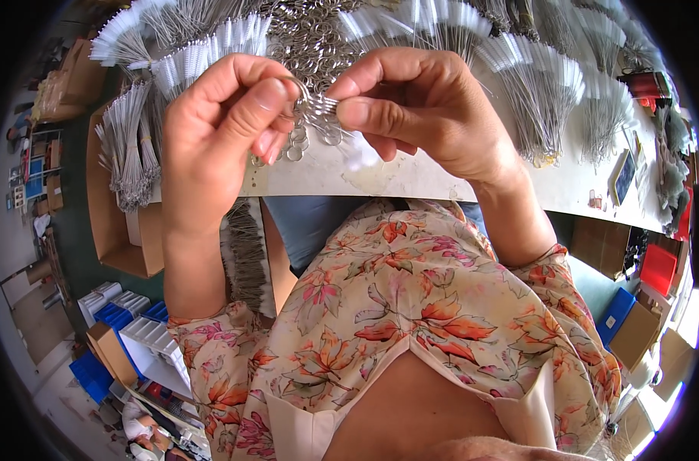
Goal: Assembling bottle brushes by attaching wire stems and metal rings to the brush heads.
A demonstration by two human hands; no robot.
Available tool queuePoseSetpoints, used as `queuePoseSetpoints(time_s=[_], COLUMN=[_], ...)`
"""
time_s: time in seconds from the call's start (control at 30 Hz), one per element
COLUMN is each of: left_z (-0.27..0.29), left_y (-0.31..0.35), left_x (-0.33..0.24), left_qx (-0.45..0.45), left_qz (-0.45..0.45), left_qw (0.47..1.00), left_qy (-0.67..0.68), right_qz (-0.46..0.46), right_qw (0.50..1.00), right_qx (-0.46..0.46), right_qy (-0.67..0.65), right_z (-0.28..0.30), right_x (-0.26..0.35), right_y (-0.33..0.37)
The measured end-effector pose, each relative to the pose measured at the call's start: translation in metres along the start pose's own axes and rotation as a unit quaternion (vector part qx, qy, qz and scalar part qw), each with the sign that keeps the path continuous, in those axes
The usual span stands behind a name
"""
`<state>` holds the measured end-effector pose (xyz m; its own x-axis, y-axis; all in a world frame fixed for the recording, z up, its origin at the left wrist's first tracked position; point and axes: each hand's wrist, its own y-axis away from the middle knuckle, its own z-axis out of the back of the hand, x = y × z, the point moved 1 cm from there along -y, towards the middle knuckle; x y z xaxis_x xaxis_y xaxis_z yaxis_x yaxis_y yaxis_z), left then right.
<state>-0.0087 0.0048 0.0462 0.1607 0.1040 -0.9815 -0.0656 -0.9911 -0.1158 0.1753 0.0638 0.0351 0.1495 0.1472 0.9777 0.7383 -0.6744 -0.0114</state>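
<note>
My left hand (225,115), raised over the table edge, pinches a metal split ring (304,91) between thumb and fingers. Facing it, my right hand (422,96) is closed, thumb against forefinger, on several thin wire brushes whose looped ends (323,105) meet the ring. Whether every loop is threaded on it I cannot tell. Blurred white bristles (357,156) hang below my right fingers. Behind my hands, a heap of loose metal rings (307,38) lies on the white table (365,180), with a few rings (296,146) near its front edge.
Bundles of white-bristled wire brushes (530,84) cover the table's back and right side; more bundles (132,146) stand at the left by a cardboard box (125,242). A phone-like dark object (624,177) lies at the right. Crates (156,346) and another person (140,426) are at lower left.
</note>
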Motion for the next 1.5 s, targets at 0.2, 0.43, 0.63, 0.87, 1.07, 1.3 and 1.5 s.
queuePoseSetpoints(time_s=[0.2, 0.43, 0.63, 0.87, 1.07, 1.3, 1.5], left_z=[-0.003, 0.000, -0.003, 0.029, 0.062, 0.079, 0.155], left_y=[0.004, 0.000, 0.002, 0.031, 0.097, 0.162, 0.160], left_x=[-0.012, 0.002, 0.009, -0.020, -0.039, 0.135, 0.224], left_qx=[0.014, -0.049, -0.100, -0.205, -0.128, 0.053, 0.087], left_qz=[0.050, -0.140, -0.118, -0.146, -0.057, 0.142, 0.318], left_qw=[0.995, 0.971, 0.983, 0.966, 0.951, 0.801, 0.688], left_qy=[-0.081, -0.190, 0.101, -0.064, -0.275, -0.580, -0.647], right_qz=[0.004, 0.026, 0.134, 0.094, 0.033, -0.060, -0.083], right_qw=[1.000, 1.000, 0.988, 0.992, 0.990, 0.982, 0.975], right_qx=[0.003, -0.010, -0.067, -0.028, -0.016, 0.010, 0.011], right_qy=[-0.003, -0.002, 0.043, 0.080, 0.138, 0.176, 0.206], right_z=[0.002, -0.008, -0.030, -0.041, -0.029, -0.037, -0.040], right_x=[-0.004, -0.004, -0.028, -0.055, -0.070, -0.096, -0.105], right_y=[-0.001, -0.003, -0.013, -0.018, -0.004, -0.002, -0.002])
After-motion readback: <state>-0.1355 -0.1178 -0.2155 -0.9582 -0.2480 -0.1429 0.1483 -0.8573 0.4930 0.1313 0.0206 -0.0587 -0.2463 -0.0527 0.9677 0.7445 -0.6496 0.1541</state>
